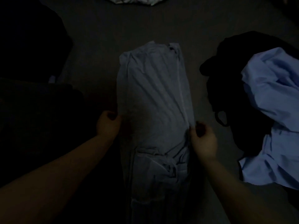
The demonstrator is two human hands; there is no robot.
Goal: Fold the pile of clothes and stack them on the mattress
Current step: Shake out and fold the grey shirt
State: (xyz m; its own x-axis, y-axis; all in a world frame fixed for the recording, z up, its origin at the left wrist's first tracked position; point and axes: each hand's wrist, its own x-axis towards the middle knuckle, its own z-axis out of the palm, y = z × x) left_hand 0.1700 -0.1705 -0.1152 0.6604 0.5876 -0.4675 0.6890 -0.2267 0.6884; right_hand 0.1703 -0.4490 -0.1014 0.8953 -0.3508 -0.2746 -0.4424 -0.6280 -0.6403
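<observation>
A pale grey-blue garment (153, 97) lies lengthwise in a long narrow strip down the middle of the dark mattress (100, 42). My left hand (108, 123) grips its left edge about halfway along, fingers curled. My right hand (203, 139) pinches the right edge at a seam, thumb and fingers closed on the cloth. The near end of the garment is bunched and wrinkled between my forearms.
A heap of clothes sits at the right: a light blue shirt (278, 118) over dark garments (229, 88). Dark cloth (32, 88) fills the left side. A whitish crumpled item (137, 0) lies at the far top edge. The scene is very dim.
</observation>
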